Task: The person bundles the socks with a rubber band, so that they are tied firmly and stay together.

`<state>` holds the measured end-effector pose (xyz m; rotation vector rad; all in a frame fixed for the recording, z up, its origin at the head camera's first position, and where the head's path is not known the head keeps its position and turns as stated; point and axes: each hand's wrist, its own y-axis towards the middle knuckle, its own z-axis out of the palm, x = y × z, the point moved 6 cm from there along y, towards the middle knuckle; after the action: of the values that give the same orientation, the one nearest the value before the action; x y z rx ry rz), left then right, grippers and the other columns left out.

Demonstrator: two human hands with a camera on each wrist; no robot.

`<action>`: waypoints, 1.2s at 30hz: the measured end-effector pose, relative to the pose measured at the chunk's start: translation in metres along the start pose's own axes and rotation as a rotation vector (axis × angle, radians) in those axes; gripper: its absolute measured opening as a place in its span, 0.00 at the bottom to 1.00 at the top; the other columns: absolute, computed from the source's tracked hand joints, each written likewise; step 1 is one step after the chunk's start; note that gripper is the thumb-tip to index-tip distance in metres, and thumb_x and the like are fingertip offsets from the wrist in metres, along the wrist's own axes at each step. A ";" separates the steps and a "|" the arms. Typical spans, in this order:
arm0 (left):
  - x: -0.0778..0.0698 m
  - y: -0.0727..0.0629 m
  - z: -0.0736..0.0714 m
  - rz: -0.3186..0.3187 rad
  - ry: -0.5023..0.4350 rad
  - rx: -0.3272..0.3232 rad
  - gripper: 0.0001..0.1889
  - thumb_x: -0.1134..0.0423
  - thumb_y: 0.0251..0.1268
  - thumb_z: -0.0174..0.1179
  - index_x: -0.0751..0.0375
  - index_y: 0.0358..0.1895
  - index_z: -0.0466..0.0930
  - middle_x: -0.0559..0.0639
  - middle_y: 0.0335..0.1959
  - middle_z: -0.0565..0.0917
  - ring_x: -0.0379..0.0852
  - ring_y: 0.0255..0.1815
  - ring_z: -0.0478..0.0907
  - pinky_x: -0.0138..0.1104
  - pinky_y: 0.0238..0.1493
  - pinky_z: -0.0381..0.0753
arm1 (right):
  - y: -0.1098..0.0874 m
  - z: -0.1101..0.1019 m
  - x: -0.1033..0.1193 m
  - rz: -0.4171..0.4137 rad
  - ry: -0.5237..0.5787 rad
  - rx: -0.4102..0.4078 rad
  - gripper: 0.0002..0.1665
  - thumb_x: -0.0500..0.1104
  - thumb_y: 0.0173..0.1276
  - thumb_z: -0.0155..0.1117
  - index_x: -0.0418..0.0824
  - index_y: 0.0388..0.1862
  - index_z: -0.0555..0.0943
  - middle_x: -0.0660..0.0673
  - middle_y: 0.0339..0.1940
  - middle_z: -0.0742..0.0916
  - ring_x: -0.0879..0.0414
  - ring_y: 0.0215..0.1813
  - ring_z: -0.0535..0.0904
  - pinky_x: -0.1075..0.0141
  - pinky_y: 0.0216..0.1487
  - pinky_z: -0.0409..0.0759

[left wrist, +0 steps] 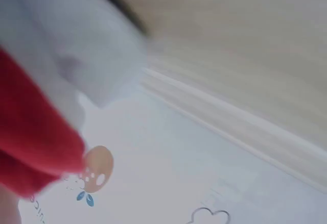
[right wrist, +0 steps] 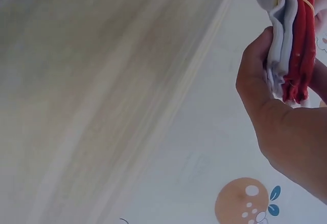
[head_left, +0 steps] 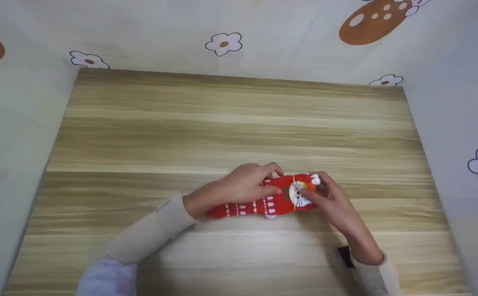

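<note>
A bundle of red and white knitted socks (head_left: 279, 207) with a cat face and small white patterns lies stretched sideways between my hands. A thin yellow rubber band (head_left: 294, 208) runs round it near the cat face. My left hand (head_left: 245, 183) grips the bundle's middle, thumb on the red knit. At the other end my right hand (head_left: 334, 203) pinches it, thumb over the cat face, fingers behind. In the right wrist view the folded white and red layers (right wrist: 294, 45) stand edge-on inside that hand. Blurred red and white fabric (left wrist: 38, 132) fills the left wrist view's left side.
Both hands work over the near part of a wood-grain table (head_left: 239, 123). Pale walls (head_left: 152, 37) with flower and brown spotted prints stand along its back and sides. A black strap-like piece (head_left: 346, 257) shows beside the right sleeve (head_left: 374, 275).
</note>
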<state>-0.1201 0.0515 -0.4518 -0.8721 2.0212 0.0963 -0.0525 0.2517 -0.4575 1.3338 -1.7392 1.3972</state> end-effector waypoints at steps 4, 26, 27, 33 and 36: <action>0.012 -0.006 -0.001 -0.058 0.024 0.064 0.33 0.43 0.64 0.69 0.44 0.69 0.70 0.45 0.56 0.85 0.39 0.49 0.82 0.36 0.46 0.87 | 0.002 0.002 -0.001 0.006 -0.027 0.021 0.33 0.46 0.74 0.68 0.44 0.72 0.66 0.38 0.65 0.82 0.47 0.59 0.83 0.63 0.55 0.86; 0.011 -0.012 0.001 0.005 0.221 0.120 0.35 0.50 0.62 0.71 0.49 0.72 0.71 0.46 0.67 0.78 0.44 0.65 0.74 0.47 0.65 0.79 | 0.007 0.010 -0.009 -0.020 -0.474 -0.007 0.34 0.51 0.71 0.71 0.45 0.72 0.72 0.44 0.52 0.86 0.52 0.48 0.79 0.63 0.47 0.79; 0.009 -0.012 0.002 0.012 0.231 0.120 0.36 0.49 0.62 0.71 0.48 0.73 0.70 0.46 0.68 0.77 0.44 0.67 0.73 0.48 0.66 0.78 | 0.007 0.010 -0.009 -0.023 -0.477 -0.005 0.34 0.51 0.71 0.71 0.45 0.72 0.72 0.44 0.52 0.86 0.52 0.48 0.79 0.63 0.47 0.79; -0.003 -0.015 0.011 0.106 0.319 0.080 0.38 0.47 0.62 0.71 0.47 0.75 0.68 0.46 0.73 0.72 0.46 0.75 0.66 0.50 0.75 0.70 | 0.005 0.007 -0.009 -0.069 -0.464 0.000 0.31 0.50 0.74 0.67 0.43 0.71 0.73 0.44 0.49 0.87 0.54 0.44 0.81 0.64 0.44 0.80; -0.010 -0.017 0.016 0.186 0.388 0.040 0.37 0.47 0.63 0.71 0.49 0.74 0.68 0.47 0.73 0.71 0.46 0.76 0.64 0.48 0.76 0.69 | 0.004 0.003 -0.008 -0.089 -0.449 0.000 0.29 0.51 0.76 0.65 0.42 0.70 0.73 0.43 0.50 0.88 0.55 0.43 0.83 0.64 0.44 0.81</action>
<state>-0.0943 0.0503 -0.4490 -0.7152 2.4561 -0.0112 -0.0527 0.2519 -0.4670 1.8060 -1.9223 1.1058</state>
